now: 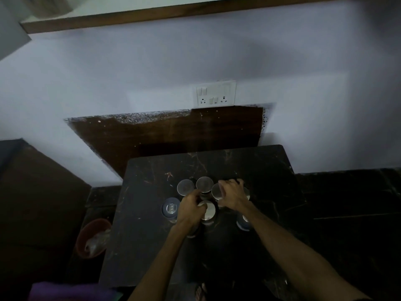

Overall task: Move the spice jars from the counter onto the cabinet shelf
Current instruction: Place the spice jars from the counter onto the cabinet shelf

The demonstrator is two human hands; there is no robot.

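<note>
No legible text, perhaps from dimness.

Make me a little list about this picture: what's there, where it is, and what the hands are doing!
place: dark stone counter against a pale wall
jars: a cluster with round lids, all on the counter
left hand: on a shiny-lidded jar
right hand: over the jars at the back right
wall: switch plate
floor: red bucket, left of the counter
shelf: not in view

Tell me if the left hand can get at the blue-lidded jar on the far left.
Probably yes. The left hand sits just right of that jar, with nothing between them and bare counter around it.
</note>
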